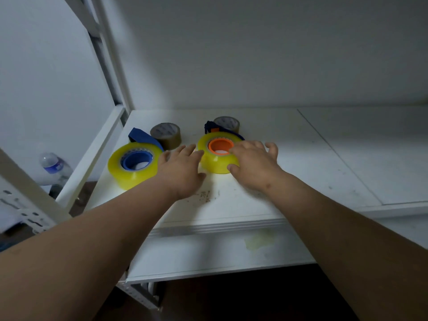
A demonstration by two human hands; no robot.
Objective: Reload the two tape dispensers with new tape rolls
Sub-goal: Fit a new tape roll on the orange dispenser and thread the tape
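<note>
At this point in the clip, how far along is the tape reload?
Nothing looks done: both dispensers appear to carry yellow rolls, the blue-hub one and the orange-hub one, while two brown rolls lie loose behind them. In hand: the right hand rests on the orange-hub roll, the left hand flat beside it, no closed grip visible. Left: apparently both swaps.
</note>
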